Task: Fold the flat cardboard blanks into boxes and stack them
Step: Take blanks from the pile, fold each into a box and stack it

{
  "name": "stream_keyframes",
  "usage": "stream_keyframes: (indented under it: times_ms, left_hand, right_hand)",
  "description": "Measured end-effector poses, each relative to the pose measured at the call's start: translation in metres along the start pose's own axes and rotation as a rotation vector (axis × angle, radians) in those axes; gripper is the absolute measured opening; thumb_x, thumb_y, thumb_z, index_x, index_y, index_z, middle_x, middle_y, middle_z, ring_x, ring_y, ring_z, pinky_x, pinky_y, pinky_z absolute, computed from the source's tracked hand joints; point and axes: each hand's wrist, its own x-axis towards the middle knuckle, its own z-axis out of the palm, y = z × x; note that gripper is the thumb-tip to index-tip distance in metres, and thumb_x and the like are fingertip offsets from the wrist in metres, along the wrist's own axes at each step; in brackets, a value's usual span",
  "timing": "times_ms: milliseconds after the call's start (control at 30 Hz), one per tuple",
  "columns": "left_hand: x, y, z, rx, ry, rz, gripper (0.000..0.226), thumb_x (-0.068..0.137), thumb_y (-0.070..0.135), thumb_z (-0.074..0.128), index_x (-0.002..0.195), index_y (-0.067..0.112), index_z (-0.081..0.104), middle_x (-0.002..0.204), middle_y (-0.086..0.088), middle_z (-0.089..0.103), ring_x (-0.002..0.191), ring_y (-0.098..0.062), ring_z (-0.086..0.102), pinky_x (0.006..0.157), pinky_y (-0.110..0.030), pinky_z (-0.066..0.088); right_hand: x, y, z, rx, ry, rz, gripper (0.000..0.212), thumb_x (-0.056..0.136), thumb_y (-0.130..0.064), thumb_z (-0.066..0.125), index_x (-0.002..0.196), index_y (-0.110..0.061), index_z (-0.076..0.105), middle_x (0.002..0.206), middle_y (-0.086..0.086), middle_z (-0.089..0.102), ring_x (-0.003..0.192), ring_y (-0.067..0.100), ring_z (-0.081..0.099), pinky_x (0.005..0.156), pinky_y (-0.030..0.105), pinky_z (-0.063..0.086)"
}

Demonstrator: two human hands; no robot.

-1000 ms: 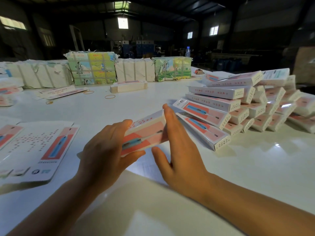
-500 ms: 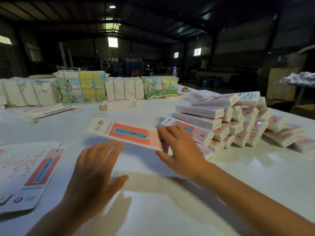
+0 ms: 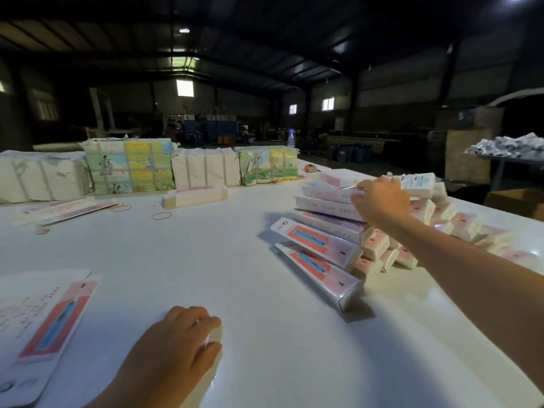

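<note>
Clearly these long, thin, pink-and-white printed cardboard boxes are light, hollow and easily dented, so I would judge them best held along the long edges near the middle, with a soft pinch rather than a squeeze; their glossy faces probably slide on one another, which makes the leaning pile touchy. The stack of folded boxes (image 3: 338, 231) sits on the white table (image 3: 206, 260) to the right of centre, several layers high, with more boxes spilling away to the far right.

The right hand (image 3: 379, 200) is stretched far out over the top of that stack, arm nearly straight, palm down, its fingers curled round the near end of the topmost slim box (image 3: 329, 189) as if settling it in place. The left hand (image 3: 179, 346) rests near the front edge of the table, knuckles up, fingers loosely bent onto the bare surface and holding nothing.

At the near left lies the pile of flat printed cardboard blanks (image 3: 50, 322), well apart from the stack and just left of the resting hand, ready for the next pick. Blanks will flex and want lifting by an edge.
</note>
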Motion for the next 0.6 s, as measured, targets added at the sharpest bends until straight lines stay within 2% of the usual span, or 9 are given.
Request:
stream_keyframes:
  times_ms: [100,167,233,300,367,433,500,600]
  left_hand:
    - [0.000,0.001,0.001,-0.006,-0.020,-0.025,0.033,0.071,0.041,0.039,0.073,0.030,0.070,0.074,0.018,0.062,0.063,-0.002,0.061,0.045,-0.010,0.043]
    - [0.000,0.001,0.001,-0.037,-0.060,-0.048,0.032,0.071,0.041,0.039,0.074,0.030,0.069,0.075,0.018,0.062,0.064,-0.004,0.061,0.046,-0.010,0.043]
    - [-0.001,0.001,0.001,-0.057,-0.099,-0.083,0.032,0.073,0.041,0.039,0.077,0.030,0.069,0.077,0.018,0.062,0.067,-0.004,0.061,0.048,-0.010,0.044]
    - [-0.003,0.003,0.000,-0.071,-0.137,-0.128,0.034,0.077,0.040,0.038,0.085,0.029,0.069,0.084,0.016,0.063,0.075,-0.007,0.062,0.056,-0.012,0.046]
    - [-0.002,0.004,-0.001,-0.107,-0.176,-0.182,0.039,0.086,0.041,0.034,0.107,0.028,0.064,0.107,0.013,0.059,0.098,-0.011,0.055,0.077,-0.018,0.046]
    - [-0.003,0.001,0.004,-0.100,-0.224,-0.235,0.037,0.093,0.042,0.034,0.123,0.031,0.052,0.125,0.014,0.048,0.113,-0.010,0.041,0.092,-0.025,0.038]
    - [-0.002,0.001,0.005,-0.091,-0.248,-0.253,0.036,0.095,0.040,0.037,0.126,0.030,0.051,0.129,0.010,0.047,0.116,-0.012,0.038,0.095,-0.029,0.035]
    - [-0.003,0.005,0.003,-0.137,-0.246,-0.283,0.035,0.093,0.036,0.043,0.125,0.026,0.055,0.129,0.005,0.051,0.115,-0.016,0.040,0.096,-0.029,0.035]
  right_hand:
    - [-0.011,-0.015,-0.011,0.082,0.180,-0.113,0.042,0.093,-0.036,0.050,0.132,-0.022,0.051,0.138,0.008,0.044,0.127,0.029,0.032,0.100,0.048,0.032]
    - [-0.032,-0.038,-0.019,0.232,0.247,-0.260,0.036,0.092,-0.032,0.053,0.127,-0.020,0.057,0.134,0.006,0.050,0.123,0.027,0.038,0.098,0.044,0.035]
    - [-0.069,-0.063,-0.021,0.396,0.164,-0.439,0.026,0.091,-0.026,0.056,0.114,-0.018,0.066,0.121,0.005,0.061,0.113,0.025,0.049,0.093,0.042,0.039]
    - [-0.115,-0.081,-0.011,0.446,-0.004,-0.624,0.017,0.090,-0.022,0.056,0.098,-0.017,0.071,0.105,0.006,0.068,0.101,0.027,0.056,0.086,0.038,0.045]
    - [-0.155,-0.091,0.008,0.346,-0.121,-0.777,0.018,0.088,-0.022,0.053,0.083,-0.016,0.069,0.091,0.006,0.068,0.093,0.029,0.059,0.078,0.036,0.045]
    - [-0.179,-0.095,0.023,0.269,-0.212,-0.837,0.022,0.091,-0.027,0.046,0.085,-0.018,0.065,0.093,0.003,0.064,0.095,0.026,0.057,0.077,0.033,0.042]
    - [-0.188,-0.095,0.031,0.243,-0.240,-0.831,0.026,0.096,-0.032,0.040,0.096,-0.022,0.065,0.102,-0.003,0.060,0.101,0.019,0.054,0.083,0.030,0.042]
    - [-0.191,-0.097,0.030,0.309,-0.246,-0.817,0.012,0.090,-0.024,0.059,0.089,-0.022,0.071,0.092,-0.003,0.065,0.087,0.019,0.061,0.076,0.031,0.049]
